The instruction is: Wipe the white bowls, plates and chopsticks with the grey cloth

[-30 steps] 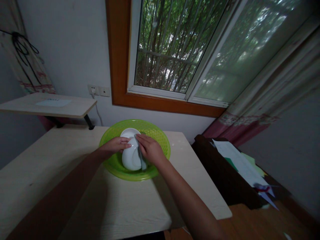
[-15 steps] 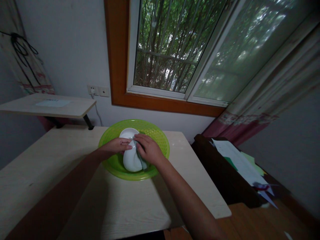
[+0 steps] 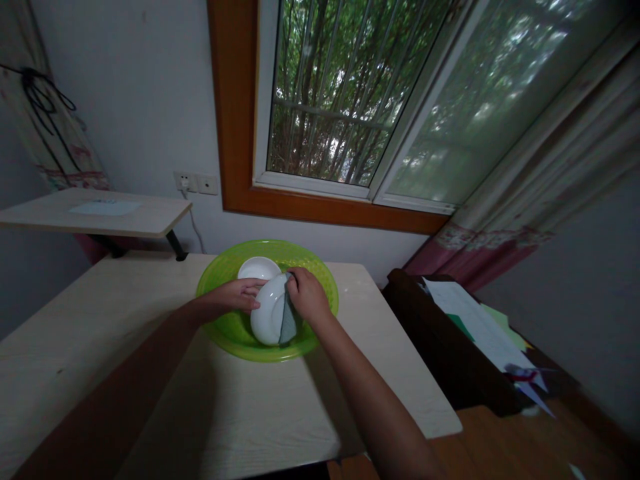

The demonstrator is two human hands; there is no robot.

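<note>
My left hand [image 3: 246,294] grips the left rim of a white bowl [image 3: 267,316], which is tilted so its outer underside shows. Against the bowl's right side, my right hand [image 3: 307,291] is closed on a grey-green cloth [image 3: 289,323] that hangs over the bowl's surface. Both hands are over a large bright green plastic basin [image 3: 227,341] with a perforated wall. Behind the held bowl, a second white bowl [image 3: 259,268] sits in the basin, its front part hidden by my left hand and the held bowl.
The basin stands on a pale wooden table [image 3: 270,407]. A raised shelf [image 3: 150,223] with a paper sheet [image 3: 106,208] is at the left. Wall sockets [image 3: 195,183] and a window are behind. At the right, papers [image 3: 465,313] lie on a dark brown piece of furniture [image 3: 430,340].
The held bowl has shifted slightly right and turned. My right hand has moved right along the rim, its fingers now curled on the cloth, and more of the cloth shows.
</note>
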